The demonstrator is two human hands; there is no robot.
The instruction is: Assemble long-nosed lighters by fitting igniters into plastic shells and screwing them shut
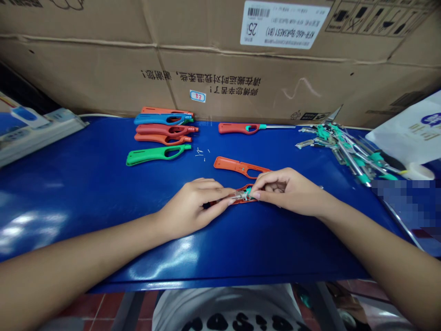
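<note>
My left hand (198,202) is closed, its thumb and forefinger pressed on the near end of an orange lighter half-shell (237,201) lying on the blue table. Inside that shell is a lighter mechanism with a clear part and a green trigger (247,193). At the trigger end my right hand (291,191) pinches the mechanism with thumb and forefinger, its other fingers curled. The fingers partly hide both parts. Just beyond the hands lies a second orange half-shell (229,162), hollow side up.
Several lighter handles, among them a green one (151,156), lie at the back left beside tiny white pins (200,152). An assembled red lighter (237,128) rests near the cardboard box (213,59). Metal-tubed lighter mechanisms (347,149) are piled right, a power strip (41,135) left.
</note>
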